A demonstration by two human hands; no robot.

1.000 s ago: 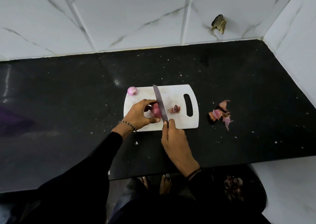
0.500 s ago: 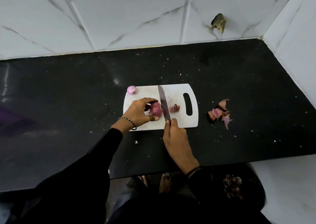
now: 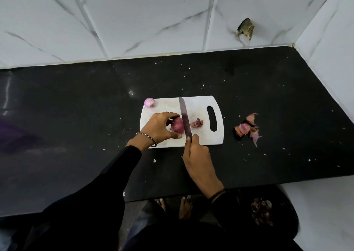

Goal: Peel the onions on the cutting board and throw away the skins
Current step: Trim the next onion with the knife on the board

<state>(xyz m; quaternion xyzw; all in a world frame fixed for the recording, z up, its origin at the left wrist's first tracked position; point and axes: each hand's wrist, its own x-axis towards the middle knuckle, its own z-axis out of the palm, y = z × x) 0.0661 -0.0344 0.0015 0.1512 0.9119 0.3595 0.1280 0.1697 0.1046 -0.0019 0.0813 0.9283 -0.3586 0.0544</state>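
Note:
A white cutting board (image 3: 203, 105) lies on the black counter. My left hand (image 3: 161, 127) grips a red onion (image 3: 177, 127) on the board's near left part. My right hand (image 3: 197, 155) holds a knife (image 3: 184, 114) by its handle, the blade lying along the onion's right end. A cut-off onion end (image 3: 197, 123) lies just right of the blade. A peeled pale onion (image 3: 149, 102) sits at the board's far left corner. A heap of onion skins (image 3: 248, 128) lies on the counter right of the board.
The black counter (image 3: 76, 107) meets tiled walls at the back and right. A dark bin with skins in it (image 3: 262, 210) stands on the floor below the counter's front edge, right of my bare feet (image 3: 184, 206).
The knife blade has shifted slightly against the onion's right end; my left hand keeps its grip on the onion. The cut-off end stays in place.

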